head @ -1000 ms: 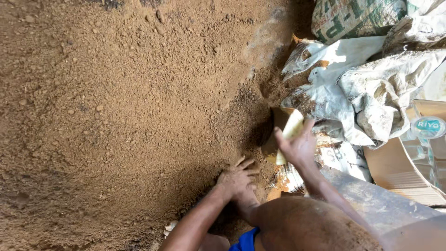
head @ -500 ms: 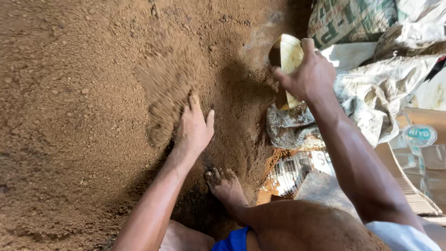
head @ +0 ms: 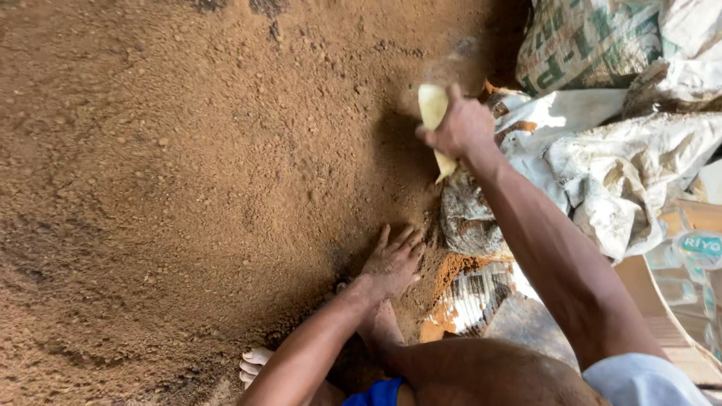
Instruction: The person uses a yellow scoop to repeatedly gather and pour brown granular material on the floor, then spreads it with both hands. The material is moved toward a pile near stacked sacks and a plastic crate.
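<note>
While the left hand (head: 392, 263) lies flat, fingers apart, on the brown soil heap (head: 188, 173) as a brace, the right hand (head: 460, 128), fingers clamped on a pale yellow scoop (head: 434, 113), is raised far right, beside the sacks (head: 602, 150).

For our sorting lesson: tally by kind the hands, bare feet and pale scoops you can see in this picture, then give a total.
Hands: 2, left hand flat on the soil, right hand raised
Scoop: 1, pale scoop in the right hand
Bare feet: 2, one behind the left wrist, toes of another at the bottom edge
Total: 5
</note>
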